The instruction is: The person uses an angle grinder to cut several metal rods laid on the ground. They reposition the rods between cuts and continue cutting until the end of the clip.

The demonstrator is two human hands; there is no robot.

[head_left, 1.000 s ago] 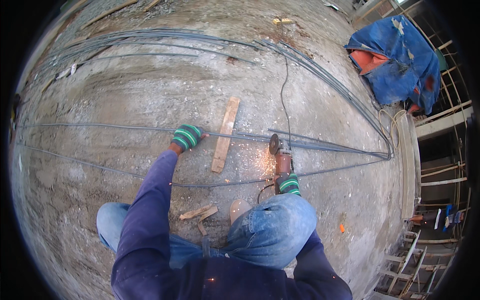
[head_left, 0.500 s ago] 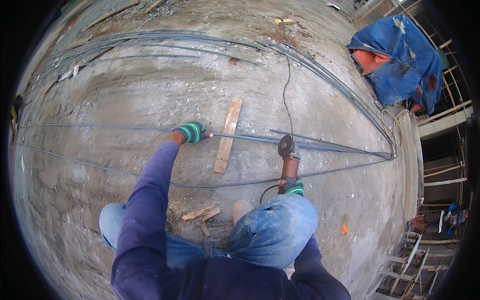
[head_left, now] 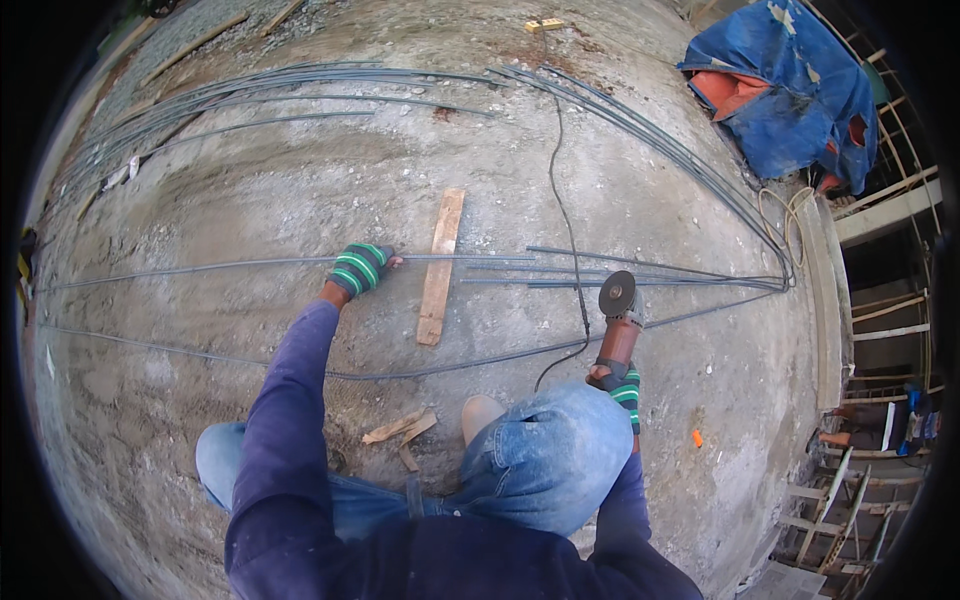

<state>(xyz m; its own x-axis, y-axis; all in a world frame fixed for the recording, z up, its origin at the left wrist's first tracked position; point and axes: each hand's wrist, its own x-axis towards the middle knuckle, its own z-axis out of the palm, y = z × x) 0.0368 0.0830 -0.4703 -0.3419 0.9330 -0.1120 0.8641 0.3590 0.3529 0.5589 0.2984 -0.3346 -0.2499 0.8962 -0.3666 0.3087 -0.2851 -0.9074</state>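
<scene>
My left hand, in a dark glove with green stripes, is closed around a thin steel rebar rod. The rod crosses a wooden plank that lies on the ground just right of this hand. My right hand, in a matching glove, grips the rear of a reddish-brown angle grinder beside my knee. Its cutting disc points away from me, just below several loose rebar rods. Whether the disc turns, I cannot tell.
A black power cable runs to a yellow socket strip. More rebar bundles lie farther out. One long rod bends across in front of my knees. At far right are a blue tarp and a concrete ledge.
The grinder and my right hand have moved right. My left hand has shifted slightly left, and the rod it holds now lies apart from the other rods by the plank.
</scene>
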